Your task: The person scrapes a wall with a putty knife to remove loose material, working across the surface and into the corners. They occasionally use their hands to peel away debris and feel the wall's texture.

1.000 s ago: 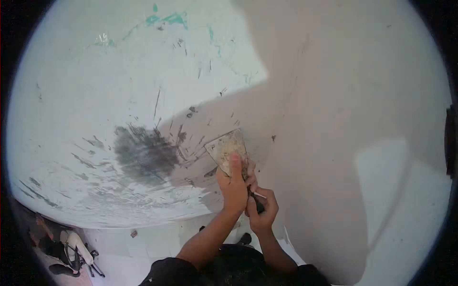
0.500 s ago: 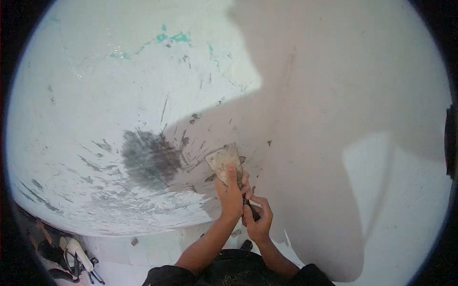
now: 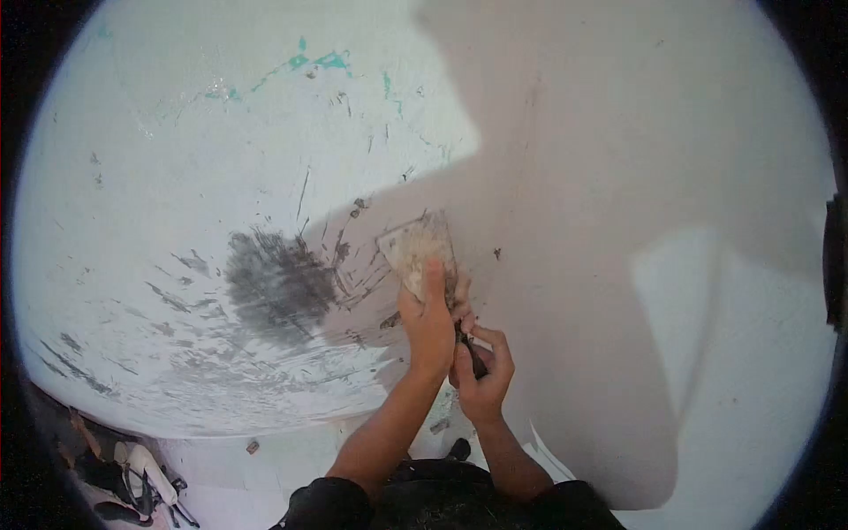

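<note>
In both hands I hold a broad-bladed scraper [image 3: 408, 247] against the white wall [image 3: 565, 203]. My left hand [image 3: 427, 331] is closed around the blade's lower part, with the thumb lying along its face. Below it, my right hand [image 3: 482, 382] grips the dark handle [image 3: 478, 360]. The pale, stained blade points up the wall and looks slightly blurred. To its left the wall bears a dark grey patch [image 3: 278, 287] with scratches and scuffed spots around it.
Turquoise marks [image 3: 331, 60] show through the upper wall. My shadow covers much of the right side. Small debris [image 3: 253, 448] lies on the pale floor [image 3: 221, 473]. At lower left are a person's arm [image 3: 86, 435] and a white item [image 3: 146, 468]. A dark object [image 3: 833, 265] stands at the right edge.
Both hands and the scraper have moved up the wall by a short distance. My grip on the blade and handle looks the same.
</note>
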Demonstrator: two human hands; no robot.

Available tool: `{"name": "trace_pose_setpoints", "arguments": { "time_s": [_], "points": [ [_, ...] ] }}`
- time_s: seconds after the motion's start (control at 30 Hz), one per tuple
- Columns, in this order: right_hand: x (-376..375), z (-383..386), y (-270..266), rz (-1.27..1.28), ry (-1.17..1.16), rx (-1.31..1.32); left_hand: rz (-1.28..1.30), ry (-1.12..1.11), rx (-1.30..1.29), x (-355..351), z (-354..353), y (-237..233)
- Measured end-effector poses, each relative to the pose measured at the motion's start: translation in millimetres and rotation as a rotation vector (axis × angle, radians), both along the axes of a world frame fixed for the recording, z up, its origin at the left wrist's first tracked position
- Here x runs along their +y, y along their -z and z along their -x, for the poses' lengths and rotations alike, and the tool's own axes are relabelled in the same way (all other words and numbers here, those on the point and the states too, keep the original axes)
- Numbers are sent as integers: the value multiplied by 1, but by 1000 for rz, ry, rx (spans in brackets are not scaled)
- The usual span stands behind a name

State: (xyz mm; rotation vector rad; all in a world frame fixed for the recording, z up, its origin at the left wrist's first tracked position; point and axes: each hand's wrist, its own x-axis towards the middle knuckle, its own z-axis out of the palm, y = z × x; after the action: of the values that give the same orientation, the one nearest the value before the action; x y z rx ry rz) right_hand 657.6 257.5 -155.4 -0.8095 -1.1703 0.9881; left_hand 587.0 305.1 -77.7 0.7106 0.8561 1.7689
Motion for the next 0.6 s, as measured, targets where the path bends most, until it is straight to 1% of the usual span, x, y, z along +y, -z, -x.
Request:
{"name": "trace_pose_setpoints", "arguments": {
  "time_s": [0.03,0.1,0.13,0.17,0.2,0.27,0.3,0.4,0.43,0.47,0.53,0.6],
  "points": [
    [1,0,-5,8,-15,24,-3,4,2,0,-1,-1],
    [-3,2,5,39,-24,64,43,-21,4,-1,-1,-4],
    [-6,2,11,76,-37,101,32,-20,7,-1,0,3],
    [-10,-1,12,66,-64,32,45,0,0,-3,1,16],
    [-13,-1,16,59,-64,34,62,21,-8,-5,3,27],
    [-18,1,20,165,-97,64,75,45,2,-4,4,21],
    [-16,3,20,176,-100,65,62,52,43,-2,5,16],
    [-3,7,-3,75,-57,168,61,40,90,0,2,-3],
    [-5,7,-7,106,-60,176,50,26,94,2,0,-8],
    [-6,5,-6,95,-59,178,39,27,97,1,0,-8],
    [-15,2,3,113,-72,84,65,29,27,-7,2,3],
    [-14,-1,4,132,-100,92,76,49,40,-3,3,9]
  ]
}}
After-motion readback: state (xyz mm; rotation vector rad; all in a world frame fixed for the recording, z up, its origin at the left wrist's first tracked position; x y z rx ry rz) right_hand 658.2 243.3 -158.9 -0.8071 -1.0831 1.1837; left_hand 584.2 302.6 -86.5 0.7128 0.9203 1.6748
